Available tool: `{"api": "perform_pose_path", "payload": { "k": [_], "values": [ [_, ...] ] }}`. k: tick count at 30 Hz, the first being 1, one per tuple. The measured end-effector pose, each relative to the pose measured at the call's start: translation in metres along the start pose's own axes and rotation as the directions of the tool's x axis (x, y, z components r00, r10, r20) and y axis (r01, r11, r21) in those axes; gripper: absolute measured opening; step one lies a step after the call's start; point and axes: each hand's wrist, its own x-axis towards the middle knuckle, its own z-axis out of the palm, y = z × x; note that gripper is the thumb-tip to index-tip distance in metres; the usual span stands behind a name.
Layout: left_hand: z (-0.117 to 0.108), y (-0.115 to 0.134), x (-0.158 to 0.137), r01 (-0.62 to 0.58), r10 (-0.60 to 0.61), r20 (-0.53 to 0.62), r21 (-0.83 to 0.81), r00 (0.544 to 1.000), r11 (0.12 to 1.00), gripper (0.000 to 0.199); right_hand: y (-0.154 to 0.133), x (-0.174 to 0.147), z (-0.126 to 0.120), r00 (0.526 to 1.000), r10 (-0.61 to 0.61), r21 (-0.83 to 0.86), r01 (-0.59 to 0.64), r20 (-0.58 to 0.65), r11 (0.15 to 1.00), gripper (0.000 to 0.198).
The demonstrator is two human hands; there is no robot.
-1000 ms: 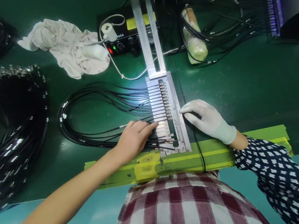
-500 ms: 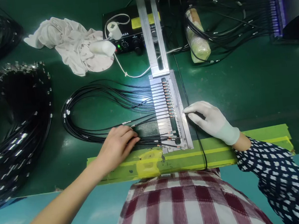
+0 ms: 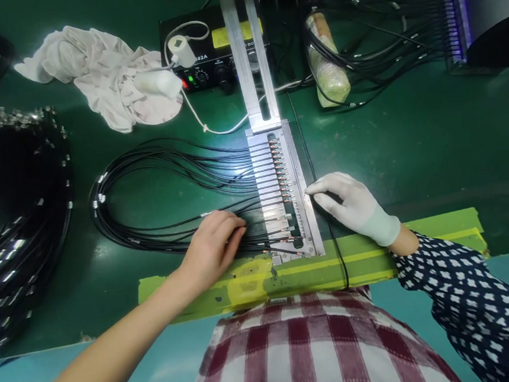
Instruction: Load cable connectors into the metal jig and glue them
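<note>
Fingers of left hand [image 3: 214, 242] seemingly pinch black cables [image 3: 173, 228]; gloved right hand [image 3: 349, 205] rests loosely on fixture [image 3: 309, 210].

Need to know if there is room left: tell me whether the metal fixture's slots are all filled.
Not all filled. Cable ends sit in the metal fixture's upper slots; some nearest slots look bare.

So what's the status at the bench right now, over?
Left hand bare, fingers on the black cables beside the metal fixture. Right hand, gloved, rests at the fixture's right edge. Nothing blocking.
</note>
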Motion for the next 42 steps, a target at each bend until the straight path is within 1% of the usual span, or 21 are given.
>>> {"api": "perform_pose_path", "payload": {
  "k": [2,3,6,9,14,18,21,23,26,27,28,30,32,34,36,38,42],
  "values": [
    [0.008,-0.003,0.006,-0.039,0.037,0.025,0.090,0.999,0.995,0.015,0.001,0.000,0.000,1.000,0.006,-0.003,-0.006,0.000,1.000,0.018],
    [0.013,-0.005,0.009,-0.062,0.058,0.041,0.104,0.997,0.993,0.018,0.001,0.000,0.001,1.000,0.009,-0.004,-0.009,0.003,1.000,0.018],
    [0.021,-0.008,0.015,-0.116,0.114,0.044,0.037,0.992,0.993,0.025,0.001,0.000,0.001,1.000,0.005,-0.003,-0.005,0.011,1.000,0.017],
    [0.021,-0.010,0.019,-0.156,0.158,0.043,-0.037,0.987,0.987,0.031,0.001,0.000,0.001,1.000,0.003,-0.004,-0.003,0.012,1.000,0.017],
    [0.021,-0.013,0.025,-0.207,0.207,0.066,-0.005,0.976,0.978,0.042,0.002,0.000,0.000,0.999,0.019,-0.012,-0.019,0.032,1.000,0.018],
    [0.022,-0.009,0.030,-0.237,0.234,0.080,0.023,0.969,0.971,0.045,0.002,0.000,0.001,0.999,0.019,-0.019,-0.019,0.038,1.000,0.018],
    [0.022,-0.007,0.035,-0.272,0.266,0.087,0.067,0.960,0.960,0.042,0.002,0.000,0.001,0.999,0.016,-0.013,-0.016,0.033,1.000,0.018],
    [0.022,-0.007,0.039,-0.279,0.273,0.092,0.061,0.958,0.958,0.040,0.002,0.000,0.001,0.999,0.010,-0.010,-0.010,0.031,1.000,0.018],
    [0.023,-0.010,0.039,-0.263,0.263,0.076,-0.014,0.962,0.965,0.038,0.003,-0.001,0.002,0.999,-0.029,-0.019,0.029,0.021,0.999,0.019],
    [0.023,-0.011,0.038,-0.257,0.258,0.065,-0.017,0.964,0.966,0.037,0.004,-0.002,0.003,0.999,-0.045,-0.024,0.045,0.018,0.999,0.020],
    [0.024,-0.011,0.035,-0.248,0.247,0.053,0.011,0.967,0.969,0.036,0.005,-0.002,0.003,0.998,-0.058,-0.027,0.059,0.014,0.998,0.020],
    [0.026,-0.010,0.028,-0.219,0.215,0.046,0.122,0.975,0.968,0.037,0.006,-0.002,0.004,0.997,-0.070,-0.029,0.070,0.013,0.997,0.020],
    [0.026,-0.007,0.022,-0.181,0.169,0.072,0.220,0.983,0.958,0.039,0.007,-0.001,0.004,0.998,-0.065,-0.031,0.065,0.018,0.997,0.020],
    [0.025,-0.003,0.018,-0.170,0.145,0.117,0.238,0.982,0.956,0.042,0.006,0.001,0.004,0.998,-0.055,-0.035,0.056,0.022,0.998,0.020],
    [0.022,0.000,0.017,-0.154,0.125,0.153,0.198,0.980,0.968,0.042,0.005,0.001,0.003,0.999,-0.045,-0.038,0.046,0.022,0.998,0.020],
    [0.018,0.003,0.017,-0.109,0.087,0.176,0.119,0.980,0.987,0.038,0.003,0.001,0.003,0.999,-0.041,-0.035,0.042,0.021,0.999,0.020],
    [0.011,0.011,0.013,0.063,-0.049,0.241,-0.052,0.969,0.997,0.023,0.001,0.000,0.003,0.999,-0.051,-0.022,0.051,0.018,0.998,0.019]
  ]
}}
